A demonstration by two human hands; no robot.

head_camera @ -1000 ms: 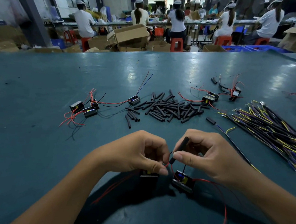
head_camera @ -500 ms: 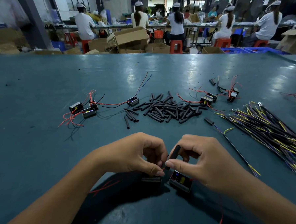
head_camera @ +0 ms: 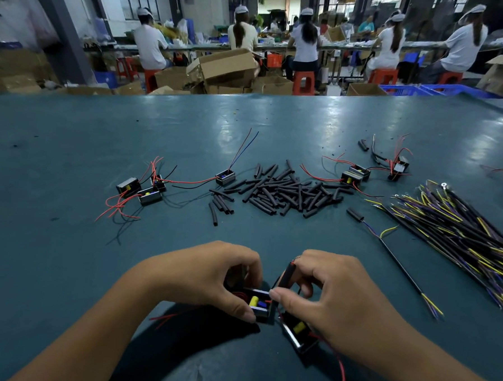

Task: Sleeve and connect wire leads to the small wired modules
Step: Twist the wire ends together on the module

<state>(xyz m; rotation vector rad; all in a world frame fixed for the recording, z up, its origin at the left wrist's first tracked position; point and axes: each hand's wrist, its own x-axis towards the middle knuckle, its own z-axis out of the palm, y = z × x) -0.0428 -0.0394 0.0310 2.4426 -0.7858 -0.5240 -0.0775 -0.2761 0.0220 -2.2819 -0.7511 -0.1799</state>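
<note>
At the near edge of the tabletop (head_camera: pixel 72 140), I observed both hands working close together. The left hand (head_camera: pixel 211 272) had its fingers and thumb curled round a small open-topped black module (head_camera: pixel 260 305); inside its housing I could see a yellow component and a blue one. The right hand (head_camera: pixel 335 296) pinched a black sleeve (head_camera: pixel 287 275) between thumb and forefinger, the sleeve tilted upward with a red wire tip showing at its top end. A second module (head_camera: pixel 299 332), holding a yellow component, lay under the right palm, just beside the first, with a red lead (head_camera: pixel 340 369) trailing toward the near edge.

Mid-tabletop lay a loose sleeve pile (head_camera: pixel 285 190). Left of it sat a cluster of wired modules (head_camera: pixel 145 189); right of it, further modules (head_camera: pixel 354 174). Toward the right edge lay a bundle of black, yellow and purple leads (head_camera: pixel 458 227).
</note>
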